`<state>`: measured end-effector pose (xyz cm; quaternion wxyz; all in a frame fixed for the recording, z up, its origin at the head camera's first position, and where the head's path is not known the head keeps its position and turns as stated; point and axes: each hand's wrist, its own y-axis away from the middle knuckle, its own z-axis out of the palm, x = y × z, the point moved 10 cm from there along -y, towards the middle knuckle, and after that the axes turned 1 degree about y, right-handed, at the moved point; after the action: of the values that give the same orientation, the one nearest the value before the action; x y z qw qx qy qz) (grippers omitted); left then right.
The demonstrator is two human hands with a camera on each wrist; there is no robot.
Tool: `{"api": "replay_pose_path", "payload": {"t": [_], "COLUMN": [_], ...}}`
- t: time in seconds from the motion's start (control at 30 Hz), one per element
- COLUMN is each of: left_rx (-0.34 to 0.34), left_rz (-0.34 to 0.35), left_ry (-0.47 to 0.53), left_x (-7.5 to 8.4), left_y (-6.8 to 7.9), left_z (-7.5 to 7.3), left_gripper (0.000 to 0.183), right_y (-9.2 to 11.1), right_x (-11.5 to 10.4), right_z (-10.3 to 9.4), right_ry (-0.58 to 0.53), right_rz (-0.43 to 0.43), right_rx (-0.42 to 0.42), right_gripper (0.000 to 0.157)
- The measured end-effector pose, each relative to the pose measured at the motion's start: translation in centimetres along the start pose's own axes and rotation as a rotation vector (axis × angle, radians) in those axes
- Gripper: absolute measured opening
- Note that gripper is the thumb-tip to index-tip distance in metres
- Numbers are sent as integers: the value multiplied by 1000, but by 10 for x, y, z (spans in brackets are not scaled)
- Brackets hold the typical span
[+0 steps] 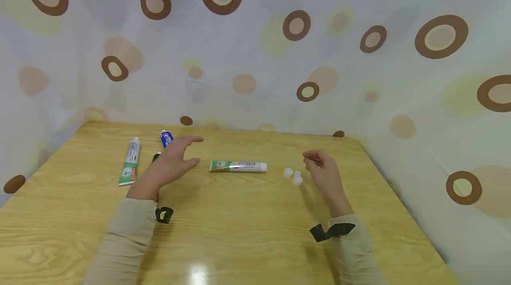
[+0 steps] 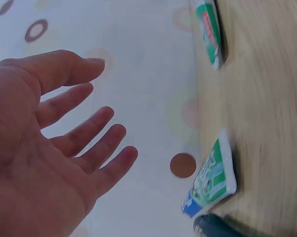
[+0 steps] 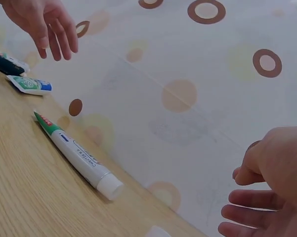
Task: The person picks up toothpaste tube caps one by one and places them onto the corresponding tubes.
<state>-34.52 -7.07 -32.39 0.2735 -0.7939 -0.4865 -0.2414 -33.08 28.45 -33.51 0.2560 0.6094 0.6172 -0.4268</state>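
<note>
My left hand [image 1: 169, 163] hovers over the left half of the table, fingers apart, holding nothing. Under and behind it lie a blue-ended toothpaste tube [image 1: 166, 138] and a dark tube [image 1: 156, 156], both partly hidden by the hand in the head view. Between the two hands, a green-and-white toothpaste tube [image 1: 239, 166] lies flat, its white cap toward the right. My right hand [image 1: 325, 174] is raised just right of some small white pieces [image 1: 297, 179]. Its fingers are loosely bent, and the right wrist view [image 3: 262, 192] shows nothing in them.
Another green-and-white toothpaste tube [image 1: 131, 161] lies at the far left, cap end away from me. The wooden table [image 1: 239, 232] meets a patterned curtain [image 1: 247, 54] along its back and right sides. Dark straps circle both sleeves.
</note>
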Motion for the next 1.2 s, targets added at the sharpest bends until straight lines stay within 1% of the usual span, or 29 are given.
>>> {"api": "replay_pose_path", "payload": {"t": [0.07, 0.23, 0.3, 0.4, 0.57, 0.77, 0.8, 0.87, 1.0, 1.1, 1.2], "left_rx": [11, 27, 21, 2, -39, -96, -114, -166, -265, -300, -329], "left_rz": [-10, -58, -81, -114, -172, -248, -261, -300, -393, -442, -485], "left_ry": [-9, -27, -34, -33, -46, -142, -151, -137, -152, -214, -244], "left_x": [-4, -12, -15, -20, -33, -46, -48, -54, -66, -70, -72], "left_y": [3, 9, 10, 12, 17, 23, 24, 28, 35, 38, 40], "left_z": [-7, -25, -29, -31, -30, -28, -26, -20, -9, -6, -3], "left_gripper": [52, 55, 55, 56, 57, 60, 62, 67, 80, 85, 85], "right_y": [0, 1, 1, 4, 7, 7, 6, 6, 7, 8, 8], "right_x": [1, 4, 6, 11, 16, 22, 23, 22, 22, 24, 26], "right_z": [0, 1, 0, -4, -2, 6, 7, 10, 13, 13, 15], "right_ry": [3, 6, 3, 0, 2, 63, 75, 91, 111, 128, 157], "right_rz": [-10, -26, -8, 21, 41, 56, 57, 53, 65, 75, 85], "right_rx": [-11, -43, -51, -59, -105, -149, -152, -160, -177, -178, -184], "right_gripper": [19, 19, 19, 19, 22, 23, 23, 23, 24, 24, 26]}}
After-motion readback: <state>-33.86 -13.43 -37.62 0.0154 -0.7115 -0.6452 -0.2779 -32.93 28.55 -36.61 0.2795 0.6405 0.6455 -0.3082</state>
